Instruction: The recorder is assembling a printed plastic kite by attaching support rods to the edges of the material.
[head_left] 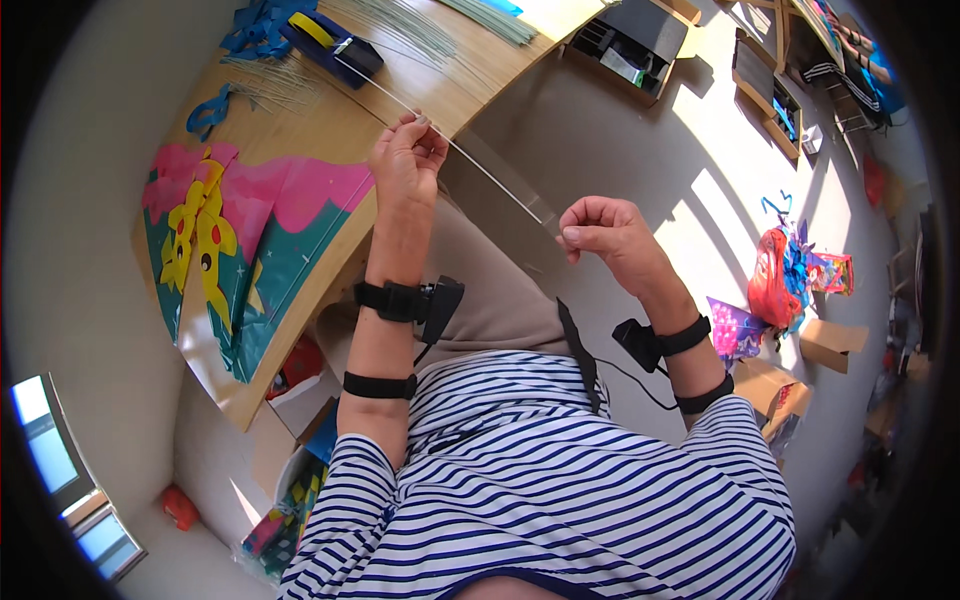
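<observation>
A thin white rod (485,178) slants from beside the tape dispenser down to the right, over the table's edge. My left hand (408,155) pinches it between thumb and fingers partway along. Close to the rod's lower end, my right hand (612,235) has its thumb and index finger pressed together and the other fingers curled. A faint see-through strip seems to lie by that end; what the right fingertips hold is too small to make out. The dark blue tape dispenser (362,60) with a yellow roll (312,30) stands beyond my left hand.
Pink and green sheets (290,225) with yellow cartoon figures cover the table's left part. Thin sticks (400,30) and blue ribbons (262,28) lie at the back. Black boxes (630,45), a red bag (770,275) and cardboard boxes (832,343) are on the floor at right.
</observation>
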